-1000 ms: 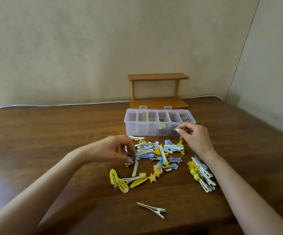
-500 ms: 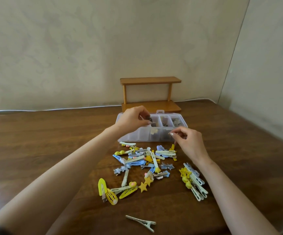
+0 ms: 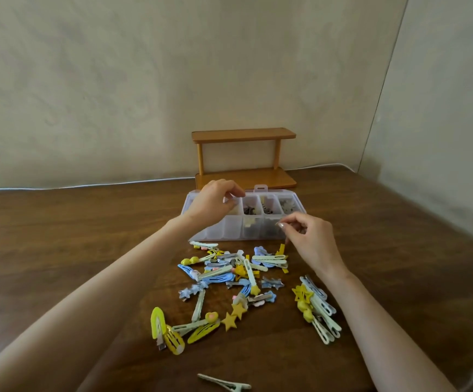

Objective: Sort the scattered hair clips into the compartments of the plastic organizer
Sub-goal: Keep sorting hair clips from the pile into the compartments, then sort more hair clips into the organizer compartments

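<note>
left hand [image 3: 215, 200] is positioned over the far-left compartments of the plastic organizer [image 3: 229, 232], fingers curled downward; whether they enclose a clip cannot be determined. right hand [image 3: 313, 241] is just in front of the organizer's near wall at its right end, thumb and forefinger tips closed together; anything between them is too small to identify. the organizer's long axis runs left to right, across the reach of both hands. the scattered hair clips [image 3: 229, 275] lie on the desk [image 3: 59, 250] nearer the person than both hands, between the forearms. the right hand is the closer one: a yellow clip [image 3: 282, 248] sits just below its fingertips. judgement: the next pick is probably a short downward reach for the right hand, while the left must first draw back over the near wall. a side cluster [image 3: 314, 309] lies under the right wrist. open desk lies outboard of both forearms; the wooden shelf [image 3: 243, 154] just beyond the left hand limits forward room.
</note>
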A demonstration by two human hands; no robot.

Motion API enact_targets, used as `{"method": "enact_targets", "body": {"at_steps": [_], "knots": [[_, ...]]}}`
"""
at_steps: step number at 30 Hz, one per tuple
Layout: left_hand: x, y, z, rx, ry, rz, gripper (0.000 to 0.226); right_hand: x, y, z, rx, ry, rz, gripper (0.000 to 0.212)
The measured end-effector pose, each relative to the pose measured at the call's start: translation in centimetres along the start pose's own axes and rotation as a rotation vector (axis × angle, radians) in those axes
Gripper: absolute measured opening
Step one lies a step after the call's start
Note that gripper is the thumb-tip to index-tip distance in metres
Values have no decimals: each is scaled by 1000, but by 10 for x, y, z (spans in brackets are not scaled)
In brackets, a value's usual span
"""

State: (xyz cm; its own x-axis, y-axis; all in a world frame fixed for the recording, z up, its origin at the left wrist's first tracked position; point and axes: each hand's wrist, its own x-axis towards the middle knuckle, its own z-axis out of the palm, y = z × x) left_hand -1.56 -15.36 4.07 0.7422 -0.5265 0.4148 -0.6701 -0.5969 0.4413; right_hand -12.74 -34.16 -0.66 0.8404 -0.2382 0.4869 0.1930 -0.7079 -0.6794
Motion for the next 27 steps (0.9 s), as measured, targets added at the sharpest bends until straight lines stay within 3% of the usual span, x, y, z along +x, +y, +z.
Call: {"method": "enact_targets", "body": {"at_steps": [8, 19, 27], "knots": [[-37, -29, -13, 72, 229, -231, 26, 1, 5, -5, 34, 195, 85, 14], [-49, -33, -7, -166, 159, -305, 27, 1, 9, -3, -216, -42, 125, 43], [-50, -30, -10, -178, 176, -252, 24, 2, 7, -7, -229, 13, 166, 30]]}}
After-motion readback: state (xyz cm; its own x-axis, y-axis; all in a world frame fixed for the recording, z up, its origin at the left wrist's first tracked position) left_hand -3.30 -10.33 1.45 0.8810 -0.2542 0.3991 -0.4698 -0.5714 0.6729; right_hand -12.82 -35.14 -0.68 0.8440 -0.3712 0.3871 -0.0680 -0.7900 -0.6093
